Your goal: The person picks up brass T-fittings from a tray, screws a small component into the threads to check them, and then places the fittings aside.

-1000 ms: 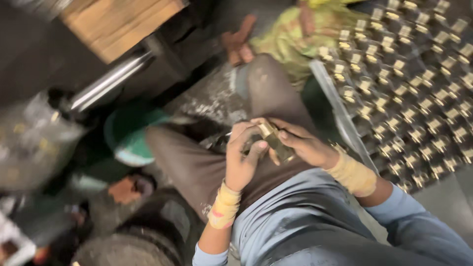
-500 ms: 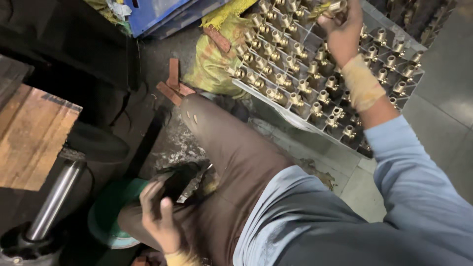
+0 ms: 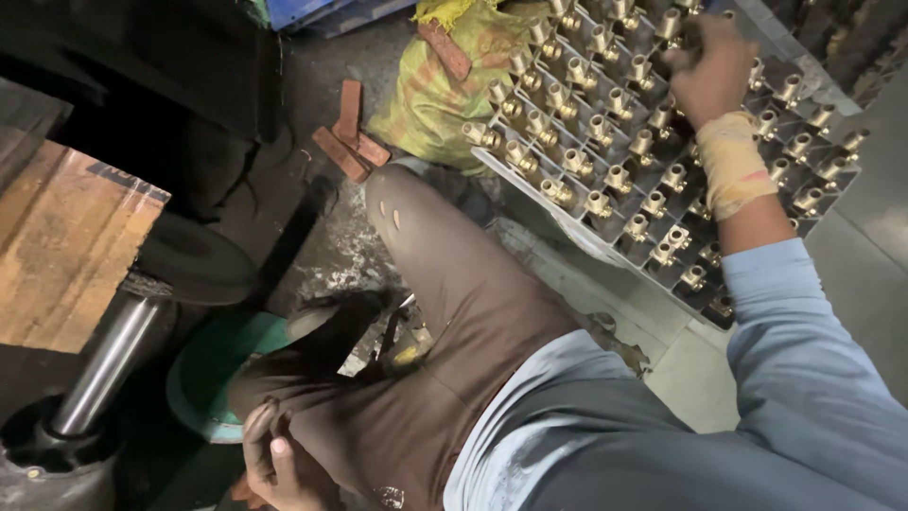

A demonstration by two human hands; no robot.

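Observation:
My right hand (image 3: 711, 78), with a tan wrap around its wrist, reaches out over a grey tray (image 3: 567, 222) that holds several upright brass fittings (image 3: 605, 178) in rows. Its fingers curl down among the far fittings and seem closed on one brass fitting (image 3: 683, 49). My left hand (image 3: 274, 459) rests low beside my brown-trousered thigh (image 3: 454, 284) with its fingers curled, and I see nothing in it. A dark, blurred object (image 3: 345, 331) lies on the thigh just above that hand.
A wooden board (image 3: 66, 246) and a steel cylinder (image 3: 104, 364) stand at the left. A green round basin (image 3: 213, 374) sits under my leg. A yellow-green sack (image 3: 426, 95), reddish-brown bars (image 3: 350, 137) and a blue crate (image 3: 312, 11) lie beyond my knee.
A second ago both hands held a brass fitting over my lap. The right hand has since gone out to the tray and lowered among the fittings; the left hand has dropped beside the thigh.

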